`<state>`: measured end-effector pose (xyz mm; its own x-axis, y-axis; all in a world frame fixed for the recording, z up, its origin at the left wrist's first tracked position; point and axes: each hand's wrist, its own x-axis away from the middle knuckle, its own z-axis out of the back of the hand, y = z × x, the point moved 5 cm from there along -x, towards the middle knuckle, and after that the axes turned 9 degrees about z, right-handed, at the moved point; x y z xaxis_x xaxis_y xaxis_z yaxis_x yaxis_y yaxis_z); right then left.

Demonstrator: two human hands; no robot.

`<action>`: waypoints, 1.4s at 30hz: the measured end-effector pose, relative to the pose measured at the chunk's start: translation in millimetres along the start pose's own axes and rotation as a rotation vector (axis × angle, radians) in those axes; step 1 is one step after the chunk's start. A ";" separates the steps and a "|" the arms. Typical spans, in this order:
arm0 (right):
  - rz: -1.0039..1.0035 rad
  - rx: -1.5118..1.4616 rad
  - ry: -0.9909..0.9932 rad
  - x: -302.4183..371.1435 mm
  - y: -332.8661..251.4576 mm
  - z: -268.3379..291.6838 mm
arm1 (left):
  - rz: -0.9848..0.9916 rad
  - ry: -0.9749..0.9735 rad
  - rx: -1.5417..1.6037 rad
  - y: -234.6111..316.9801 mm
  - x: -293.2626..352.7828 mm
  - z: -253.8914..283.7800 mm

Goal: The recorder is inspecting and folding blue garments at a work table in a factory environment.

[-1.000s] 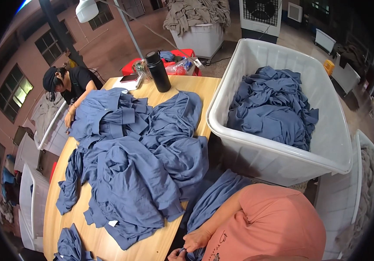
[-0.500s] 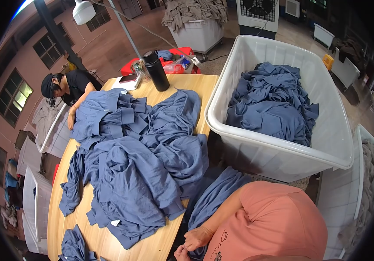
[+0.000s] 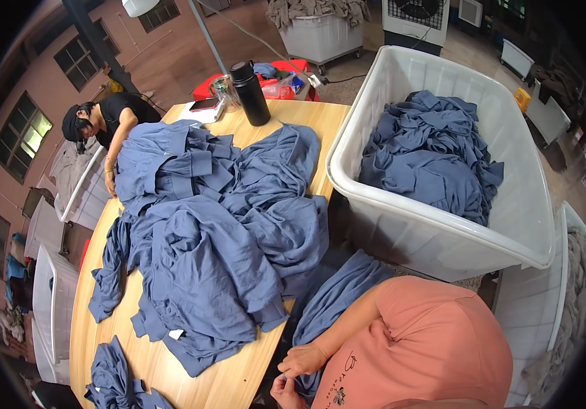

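Note:
A blue garment (image 3: 341, 296) lies gathered across my lap, beside the table's edge. My right hand (image 3: 304, 360) is closed in a pinch over the lower part of this cloth. Just below it my left hand (image 3: 285, 392) is closed too, its fingertips almost meeting those of the right. A small bluish bit of fabric shows between the fingertips; exactly which part of the garment it is cannot be made out. On the wooden table (image 3: 238, 368) in front of me lies a large pile of blue garments (image 3: 204, 266), with a small white label showing near its lower edge.
A white wheeled bin (image 3: 436, 235) holding blue garments (image 3: 436, 157) stands right of the table. A black bottle (image 3: 250, 95) and a glass jar (image 3: 225, 93) stand at the far edge. Another blue bundle (image 3: 112, 375) lies near left. A co-worker (image 3: 112, 123) leans in at the far left.
The view has shifted slightly, so the table and bin sit a little higher. My hands stay close together at the garment, with the left fingertips lifted nearer the right.

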<state>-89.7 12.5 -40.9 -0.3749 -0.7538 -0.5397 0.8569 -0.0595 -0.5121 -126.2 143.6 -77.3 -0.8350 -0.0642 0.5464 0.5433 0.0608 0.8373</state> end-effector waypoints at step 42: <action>-0.386 -0.332 -0.037 7.4 24.3 -0.2 | -0.559 0.860 -0.566 24.1 50.2 19.7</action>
<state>-71.7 5.6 -57.4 -0.6240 -0.7407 -0.2488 0.4978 -0.1314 -0.8573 -156.8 161.4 -30.0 -0.7538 -0.6074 -0.2507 0.2617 -0.6275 0.7333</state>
